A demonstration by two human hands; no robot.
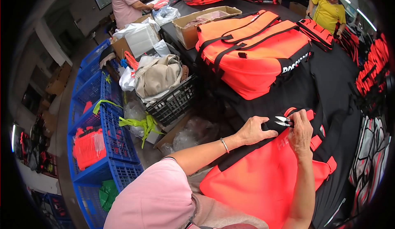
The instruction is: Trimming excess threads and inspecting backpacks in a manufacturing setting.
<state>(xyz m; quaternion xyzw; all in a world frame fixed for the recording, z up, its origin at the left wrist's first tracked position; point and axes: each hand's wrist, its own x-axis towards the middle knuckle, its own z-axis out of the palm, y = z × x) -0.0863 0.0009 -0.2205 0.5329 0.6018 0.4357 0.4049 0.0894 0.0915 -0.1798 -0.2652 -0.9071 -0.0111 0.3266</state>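
The red bag [251, 188] lies directly before the person. Above its upper part, the right hand [300, 132] grips small snips [283, 119], their blades parted. Over the bag's dark edge, the left hand [254, 131] has thumb and fingers spread; whether it touches fabric is hard to tell. Beyond the bag sits a bulky backpack [242, 62]; to its left, blue crates [119, 140].

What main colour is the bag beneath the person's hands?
The bag is mainly bright orange-red, shown best in the head view.
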